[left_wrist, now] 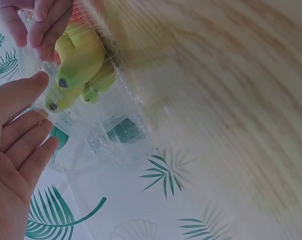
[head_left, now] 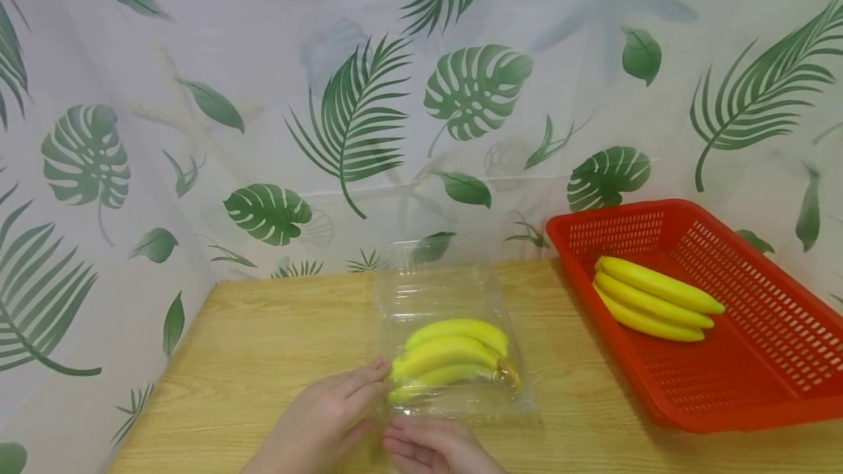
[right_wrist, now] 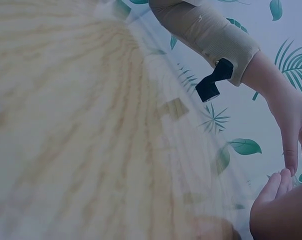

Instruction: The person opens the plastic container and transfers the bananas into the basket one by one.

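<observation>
A clear plastic clamshell box point(head_left: 454, 412) lies on the table with its lid point(head_left: 435, 287) raised at the back. Inside sits a bunch of yellow bananas point(head_left: 454, 350), stem end to the right. At the box's left side is my left hand point(head_left: 329, 415), its fingers fairly straight and the tips against the plastic. My right hand point(head_left: 437, 445) is at the front edge, fingers pointing left and loosely bent. In the left wrist view, dark tips show on the bananas point(left_wrist: 83, 62), and the left hand point(left_wrist: 23, 135) is spread beside the box.
To the right stands a red perforated basket point(head_left: 744, 393) holding another bunch of bananas point(head_left: 658, 298). The wooden table point(head_left: 263, 342) meets a leaf-printed sheet point(head_left: 369, 232) at the back. A black strap piece point(right_wrist: 213, 82) shows near the left sleeve point(right_wrist: 206, 30).
</observation>
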The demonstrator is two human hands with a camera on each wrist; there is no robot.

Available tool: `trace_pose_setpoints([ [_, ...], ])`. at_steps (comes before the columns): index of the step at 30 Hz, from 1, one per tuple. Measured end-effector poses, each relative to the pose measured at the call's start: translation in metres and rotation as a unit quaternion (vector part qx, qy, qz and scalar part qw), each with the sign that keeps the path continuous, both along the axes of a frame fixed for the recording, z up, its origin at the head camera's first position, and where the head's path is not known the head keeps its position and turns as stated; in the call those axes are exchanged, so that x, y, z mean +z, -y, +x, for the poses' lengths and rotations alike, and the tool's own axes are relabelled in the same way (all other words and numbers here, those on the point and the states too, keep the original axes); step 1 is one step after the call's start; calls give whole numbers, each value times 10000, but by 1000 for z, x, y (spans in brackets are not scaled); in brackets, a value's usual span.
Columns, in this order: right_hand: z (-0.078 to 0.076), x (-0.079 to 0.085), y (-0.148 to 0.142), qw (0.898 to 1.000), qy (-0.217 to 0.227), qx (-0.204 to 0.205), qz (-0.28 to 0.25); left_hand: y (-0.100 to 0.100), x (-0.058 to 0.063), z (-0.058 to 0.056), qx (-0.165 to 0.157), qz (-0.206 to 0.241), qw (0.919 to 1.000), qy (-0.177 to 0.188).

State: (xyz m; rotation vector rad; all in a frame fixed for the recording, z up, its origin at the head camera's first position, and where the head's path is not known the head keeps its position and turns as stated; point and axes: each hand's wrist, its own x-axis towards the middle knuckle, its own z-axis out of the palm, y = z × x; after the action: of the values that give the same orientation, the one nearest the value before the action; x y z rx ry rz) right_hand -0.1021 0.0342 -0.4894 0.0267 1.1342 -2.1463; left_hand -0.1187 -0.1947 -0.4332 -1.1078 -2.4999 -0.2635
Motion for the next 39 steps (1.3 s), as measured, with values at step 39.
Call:
trace_pose_setpoints([
  [39,4,-5,17,9977,61,-523,433,3,-5,-11,-526,149,9976,-420],
])
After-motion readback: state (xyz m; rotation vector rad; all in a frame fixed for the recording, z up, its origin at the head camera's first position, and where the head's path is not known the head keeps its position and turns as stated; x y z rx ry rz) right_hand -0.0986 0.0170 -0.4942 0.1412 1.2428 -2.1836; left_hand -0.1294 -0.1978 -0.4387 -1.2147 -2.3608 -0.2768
